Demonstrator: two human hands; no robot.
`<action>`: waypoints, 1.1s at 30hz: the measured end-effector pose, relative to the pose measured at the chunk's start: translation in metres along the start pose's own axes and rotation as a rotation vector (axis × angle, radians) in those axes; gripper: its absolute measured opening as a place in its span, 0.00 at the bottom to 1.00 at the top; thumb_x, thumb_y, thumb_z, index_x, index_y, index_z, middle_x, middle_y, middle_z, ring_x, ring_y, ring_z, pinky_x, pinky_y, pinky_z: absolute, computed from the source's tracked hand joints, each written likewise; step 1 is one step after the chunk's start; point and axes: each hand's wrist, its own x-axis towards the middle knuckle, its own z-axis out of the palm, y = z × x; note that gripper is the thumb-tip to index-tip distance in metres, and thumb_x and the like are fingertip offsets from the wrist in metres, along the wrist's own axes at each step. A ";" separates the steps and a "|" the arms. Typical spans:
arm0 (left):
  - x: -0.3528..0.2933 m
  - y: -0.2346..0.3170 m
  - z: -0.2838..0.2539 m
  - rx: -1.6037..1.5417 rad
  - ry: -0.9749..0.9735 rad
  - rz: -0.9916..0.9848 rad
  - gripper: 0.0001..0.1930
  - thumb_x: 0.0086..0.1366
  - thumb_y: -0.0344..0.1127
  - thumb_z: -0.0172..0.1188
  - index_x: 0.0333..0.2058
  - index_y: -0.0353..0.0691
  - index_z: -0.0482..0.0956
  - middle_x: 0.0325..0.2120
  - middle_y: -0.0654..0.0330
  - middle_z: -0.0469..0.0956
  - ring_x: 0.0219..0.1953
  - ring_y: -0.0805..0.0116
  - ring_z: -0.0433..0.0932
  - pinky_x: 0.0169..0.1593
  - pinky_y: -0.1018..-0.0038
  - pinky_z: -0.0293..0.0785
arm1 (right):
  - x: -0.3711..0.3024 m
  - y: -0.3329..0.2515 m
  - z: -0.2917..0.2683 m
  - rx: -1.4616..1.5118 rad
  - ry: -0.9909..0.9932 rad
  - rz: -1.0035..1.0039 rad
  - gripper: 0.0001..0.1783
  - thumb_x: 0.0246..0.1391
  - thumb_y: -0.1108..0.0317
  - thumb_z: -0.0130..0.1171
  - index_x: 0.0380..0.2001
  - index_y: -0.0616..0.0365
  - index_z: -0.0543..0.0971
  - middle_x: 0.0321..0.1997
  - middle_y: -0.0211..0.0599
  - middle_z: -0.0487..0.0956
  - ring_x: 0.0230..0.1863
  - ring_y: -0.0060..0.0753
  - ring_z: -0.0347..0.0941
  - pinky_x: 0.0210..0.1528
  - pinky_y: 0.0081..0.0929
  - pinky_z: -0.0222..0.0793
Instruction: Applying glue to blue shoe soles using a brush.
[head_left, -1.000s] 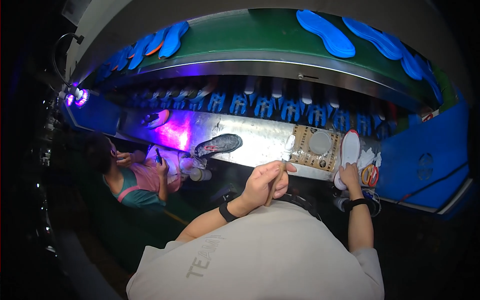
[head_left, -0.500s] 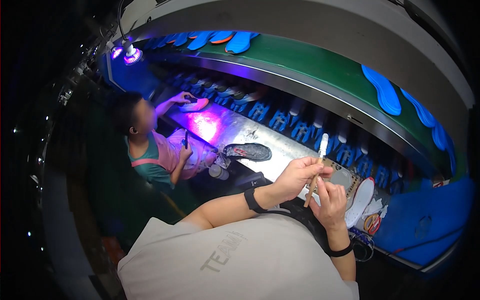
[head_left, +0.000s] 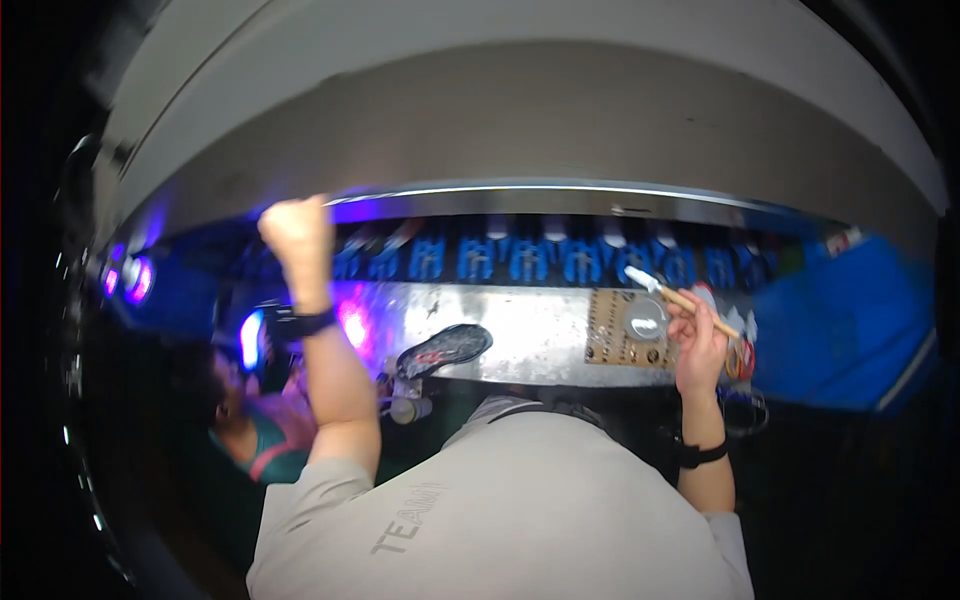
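Note:
My right hand (head_left: 700,345) grips the wooden handle of a brush (head_left: 683,300), its white tip pointing up and left. Below the tip a round, pale dish (head_left: 647,318) rests on a brown printed board (head_left: 606,340) on the metal bench. My left hand (head_left: 297,230) is raised at the machine's front edge, far to the left. Motion blur smears its fingers, and whether it holds anything does not show. A dark shoe piece with red marks (head_left: 447,347) lies on the bench between my arms.
A row of blue holders (head_left: 528,258) runs along the back under the machine's curved hood (head_left: 540,120). A co-worker (head_left: 262,430) sits at the lower left, near purple lamps (head_left: 138,279). Red-and-orange ring-shaped items (head_left: 740,360) lie beside my right hand.
My hands have parted: the left has swung up and left to the machine edge, while the right keeps the brush, now tilted left. The view has turned, and the upper belt's blue soles are out of sight.

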 end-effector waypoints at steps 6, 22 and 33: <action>0.094 -0.071 0.165 -0.193 -0.106 -0.001 0.15 0.69 0.38 0.60 0.44 0.29 0.84 0.39 0.49 0.85 0.41 0.56 0.83 0.46 0.62 0.80 | -0.001 0.012 -0.042 0.239 0.280 0.154 0.16 0.71 0.59 0.55 0.46 0.62 0.80 0.32 0.29 0.81 0.27 0.17 0.70 0.28 0.18 0.64; -0.075 0.032 -0.073 -1.693 0.198 -0.529 0.11 0.73 0.33 0.59 0.47 0.33 0.84 0.38 0.57 0.85 0.38 0.69 0.83 0.46 0.74 0.79 | 0.021 0.063 -0.102 -0.246 0.045 0.139 0.14 0.67 0.66 0.60 0.49 0.64 0.80 0.31 0.33 0.83 0.25 0.16 0.71 0.28 0.14 0.66; -0.233 0.153 -0.098 -2.603 -1.173 -0.700 0.41 0.60 0.50 0.68 0.67 0.35 0.65 0.59 0.33 0.72 0.58 0.36 0.77 0.58 0.46 0.78 | 0.054 0.103 -0.112 -1.074 -0.036 -0.126 0.11 0.59 0.65 0.65 0.36 0.61 0.87 0.32 0.45 0.87 0.32 0.36 0.85 0.36 0.32 0.76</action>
